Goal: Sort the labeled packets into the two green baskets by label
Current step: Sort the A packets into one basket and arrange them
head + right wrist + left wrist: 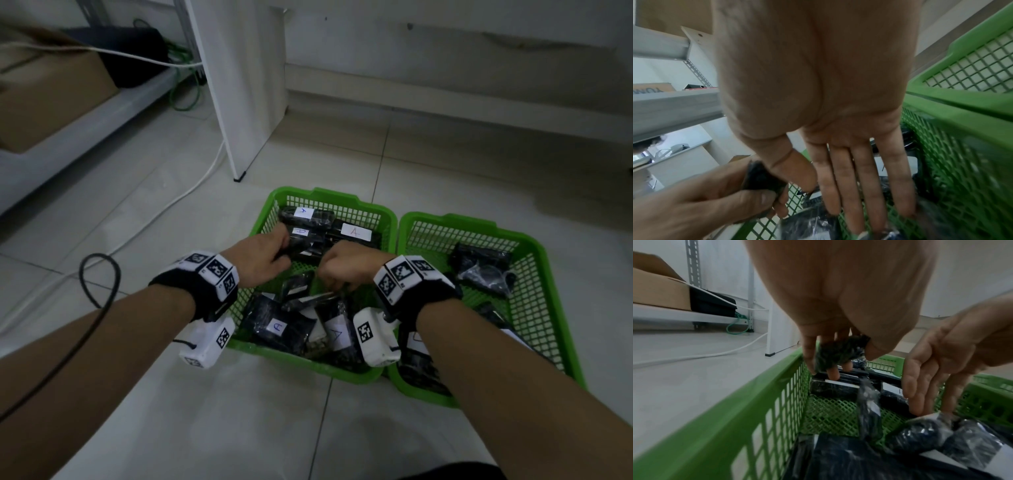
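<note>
Pale floor tiles (342, 428) carry everything, with two green baskets pushed side by side and touching. So progress-wise: the left basket (322, 194) already has a bunch of dark packets in it, and every label I can read there says A, some along its far edge, more piled at its near edge. The right basket (534, 240) has fewer, one black packet (483, 267) near its far edge and a few by its near left corner, labels too hidden to read. No loose packets on the floor that I can see, so I'd guess sorting is mostly done or they're double-checking the pile.

Both hands are down inside the left basket, around its middle. The left hand (265, 260) has its fingers and thumb curled around a dark crinkly packet (840, 353), lifted a bit off the mesh. The right hand (346, 265) hangs with straight fingers (869, 186) pointing down, tips touching a packet (920, 433) under it, not really gripping anything.
</note>
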Motion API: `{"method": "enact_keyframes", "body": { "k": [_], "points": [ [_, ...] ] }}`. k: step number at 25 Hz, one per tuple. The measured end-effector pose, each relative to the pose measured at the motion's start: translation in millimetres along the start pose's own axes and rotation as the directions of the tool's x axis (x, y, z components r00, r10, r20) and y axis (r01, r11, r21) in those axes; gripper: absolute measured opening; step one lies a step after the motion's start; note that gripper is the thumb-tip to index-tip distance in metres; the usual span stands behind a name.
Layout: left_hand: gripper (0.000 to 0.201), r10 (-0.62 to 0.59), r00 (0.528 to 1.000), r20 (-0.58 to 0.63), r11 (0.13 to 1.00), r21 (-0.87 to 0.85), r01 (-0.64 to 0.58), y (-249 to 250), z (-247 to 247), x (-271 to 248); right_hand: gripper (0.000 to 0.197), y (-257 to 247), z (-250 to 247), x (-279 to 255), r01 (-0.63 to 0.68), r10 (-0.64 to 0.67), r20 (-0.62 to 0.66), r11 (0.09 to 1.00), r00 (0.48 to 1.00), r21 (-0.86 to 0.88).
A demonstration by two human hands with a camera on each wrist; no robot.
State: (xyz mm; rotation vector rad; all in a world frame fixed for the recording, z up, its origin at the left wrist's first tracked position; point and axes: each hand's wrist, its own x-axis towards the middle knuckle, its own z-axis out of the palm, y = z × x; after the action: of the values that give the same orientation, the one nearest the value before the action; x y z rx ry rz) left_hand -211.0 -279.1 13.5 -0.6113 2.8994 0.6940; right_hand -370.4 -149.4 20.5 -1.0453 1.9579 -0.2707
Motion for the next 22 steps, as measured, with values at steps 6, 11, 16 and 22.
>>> {"method": "enact_keyframes", "body": {
  "k": [6, 11, 16, 22],
  "points": [
    [0.045, 0.126, 0.987, -0.101, 0.987, 0.115, -0.114, -13, 1, 3, 0.022, -2, 0, 1, 0.049, -0.03, -0.121, 0.986, 0.992, 0.157],
    [0.057, 0.133, 0.976, -0.173, 0.989, 0.092, -0.118, -10, -1, 7, 0.025, -12, -1, 5, 0.134, -0.064, -0.137, 0.789, 0.988, 0.599],
    [0.061, -0.066, 0.972, -0.226, 0.998, -0.005, 0.066, -8, 6, 11, 0.016, 1, -15, 8, 0.078, 0.082, -0.291, 0.864, 0.953, 0.498],
    [0.033, -0.107, 0.965, 0.24, 0.937, 0.349, 0.017, -1, 33, 26, 0.021, 32, -33, 3, -0.001, 0.284, -0.407, 0.821, 0.868, 0.571]
  ]
}}
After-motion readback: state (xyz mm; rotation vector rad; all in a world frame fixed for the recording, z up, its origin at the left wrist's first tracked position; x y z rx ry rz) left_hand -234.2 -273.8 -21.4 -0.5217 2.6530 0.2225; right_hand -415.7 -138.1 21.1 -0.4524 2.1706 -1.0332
